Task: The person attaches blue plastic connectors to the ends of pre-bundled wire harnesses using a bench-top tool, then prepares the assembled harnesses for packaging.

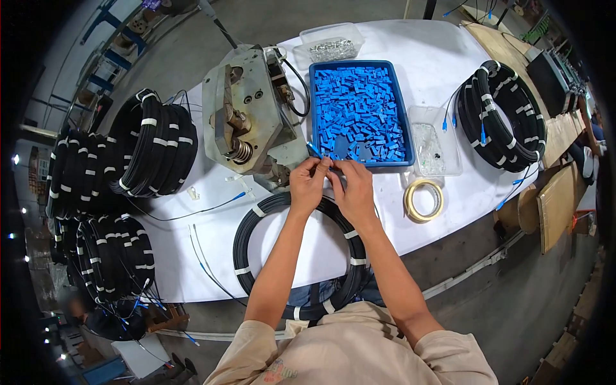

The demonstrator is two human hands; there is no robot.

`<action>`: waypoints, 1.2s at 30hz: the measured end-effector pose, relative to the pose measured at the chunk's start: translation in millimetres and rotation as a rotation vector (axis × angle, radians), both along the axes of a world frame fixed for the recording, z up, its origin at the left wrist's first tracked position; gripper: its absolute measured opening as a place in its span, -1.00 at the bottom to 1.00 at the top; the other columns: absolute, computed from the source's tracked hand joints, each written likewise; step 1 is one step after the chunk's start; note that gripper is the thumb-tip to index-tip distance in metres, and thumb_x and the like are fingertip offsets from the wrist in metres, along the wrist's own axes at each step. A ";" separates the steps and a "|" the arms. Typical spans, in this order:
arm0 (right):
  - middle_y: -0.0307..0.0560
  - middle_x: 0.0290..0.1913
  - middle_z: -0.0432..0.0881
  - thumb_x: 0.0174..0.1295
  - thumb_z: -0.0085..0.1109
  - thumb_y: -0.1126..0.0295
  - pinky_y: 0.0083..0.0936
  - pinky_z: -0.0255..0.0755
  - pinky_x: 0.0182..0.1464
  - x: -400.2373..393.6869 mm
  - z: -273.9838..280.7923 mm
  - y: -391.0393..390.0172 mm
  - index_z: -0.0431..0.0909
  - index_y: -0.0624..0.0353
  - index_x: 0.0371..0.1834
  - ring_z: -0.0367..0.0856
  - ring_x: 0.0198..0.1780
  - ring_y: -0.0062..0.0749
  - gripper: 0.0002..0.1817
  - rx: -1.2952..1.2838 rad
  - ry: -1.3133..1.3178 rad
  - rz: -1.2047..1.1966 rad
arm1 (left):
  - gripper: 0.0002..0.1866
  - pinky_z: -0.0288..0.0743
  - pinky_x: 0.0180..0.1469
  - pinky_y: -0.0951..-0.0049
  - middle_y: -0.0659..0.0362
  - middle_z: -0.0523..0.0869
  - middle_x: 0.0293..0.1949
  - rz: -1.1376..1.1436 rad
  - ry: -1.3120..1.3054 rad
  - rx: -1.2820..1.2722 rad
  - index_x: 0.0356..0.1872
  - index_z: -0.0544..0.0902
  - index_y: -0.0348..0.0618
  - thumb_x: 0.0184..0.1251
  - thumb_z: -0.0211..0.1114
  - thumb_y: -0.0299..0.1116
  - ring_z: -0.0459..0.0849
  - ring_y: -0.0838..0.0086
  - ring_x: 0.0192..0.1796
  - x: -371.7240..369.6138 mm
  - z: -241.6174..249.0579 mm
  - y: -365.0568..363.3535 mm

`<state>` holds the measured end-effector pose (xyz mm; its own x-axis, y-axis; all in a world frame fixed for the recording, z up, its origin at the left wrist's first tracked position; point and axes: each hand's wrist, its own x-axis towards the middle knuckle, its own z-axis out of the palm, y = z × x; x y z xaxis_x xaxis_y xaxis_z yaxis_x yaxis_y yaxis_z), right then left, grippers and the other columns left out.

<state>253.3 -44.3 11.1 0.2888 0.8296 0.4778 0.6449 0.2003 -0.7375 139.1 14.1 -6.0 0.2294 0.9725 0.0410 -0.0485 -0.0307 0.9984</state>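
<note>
A slim blue connector (314,149) points up and left from between my fingertips, in front of the metal press. My left hand (307,186) is closed in a pinch around it. Close beside, my right hand (353,192) also pinches at the connector's lower end, where the fingers partly hide it. Under my wrists lies a coil of black cable (242,240) bound with white tape, overhanging the table's near edge. Just beyond my hands stands a blue tray (410,138) full of small blue connector parts (356,106).
The metal press (253,122) stands left of the tray. Coils of black cable (157,144) crowd the left side, and another coil (500,119) sits at right. Clear plastic boxes (443,151) and a tape roll (423,199) lie nearby. A loose cable end (239,196) crosses the white table.
</note>
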 end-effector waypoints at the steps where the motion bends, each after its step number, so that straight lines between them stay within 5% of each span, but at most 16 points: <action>1: -0.02 -0.22 0.65 0.26 0.26 0.43 -0.17 0.38 -0.04 1.4 -2.7 -0.7 0.61 0.18 -0.16 0.58 -0.15 -0.06 -0.87 0.005 0.017 -0.010 | -0.74 0.40 -0.28 0.59 0.25 0.69 -0.42 -0.003 -0.001 0.000 -0.32 0.72 -0.33 0.46 0.32 -0.30 0.53 0.67 -0.36 1.5 -1.0 0.3; 5: 0.03 -0.35 0.64 0.28 0.25 0.54 -0.35 0.46 -0.28 -4.0 -4.6 -6.3 0.60 0.30 -0.27 0.60 -0.40 -0.16 -0.95 0.005 0.246 -0.023 | -0.75 0.43 -0.24 0.60 0.23 0.71 -0.37 -0.001 0.059 0.098 -0.32 0.72 -0.36 0.47 0.32 -0.33 0.57 0.65 -0.32 0.7 -7.2 -1.6; 8: 0.03 -0.36 0.61 0.30 0.24 0.47 -0.29 0.43 -0.43 -1.0 -6.8 -5.3 0.59 0.25 -0.29 0.58 -0.47 -0.09 -0.93 -0.021 0.247 -0.009 | -0.75 0.47 -0.19 0.63 0.22 0.73 -0.36 -0.016 0.032 0.063 -0.30 0.71 -0.37 0.47 0.32 -0.33 0.61 0.66 -0.29 1.1 -7.6 -2.4; 15: 0.02 -0.38 0.59 0.30 0.25 0.47 -0.33 0.40 -0.42 -2.7 -4.0 -4.6 0.59 0.25 -0.30 0.55 -0.49 -0.16 -0.92 -0.067 0.313 0.008 | -0.72 0.32 -0.32 0.66 0.33 0.61 -0.48 0.069 -0.021 0.032 -0.32 0.72 -0.36 0.47 0.33 -0.29 0.46 0.71 -0.40 5.2 8.1 -7.8; 22: -0.01 -0.41 0.57 0.29 0.23 0.49 -0.39 0.38 -0.44 -4.6 -3.5 -5.6 0.59 0.26 -0.32 0.51 -0.52 -0.25 -0.93 -0.099 0.358 0.002 | -0.75 0.50 -0.20 0.60 0.23 0.73 -0.35 0.055 -0.033 -0.009 -0.27 0.75 -0.36 0.45 0.35 -0.32 0.62 0.65 -0.28 1.6 2.4 -6.6; 36: -0.01 -0.39 0.62 0.31 0.22 0.50 -0.45 0.39 -0.42 -3.3 2.4 -11.8 0.57 0.31 -0.33 0.54 -0.50 -0.29 -0.90 -0.149 0.428 0.026 | -0.74 0.31 -0.36 0.64 0.29 0.60 -0.51 0.144 -0.124 0.014 -0.32 0.72 -0.37 0.46 0.34 -0.32 0.46 0.69 -0.44 3.5 0.0 -8.2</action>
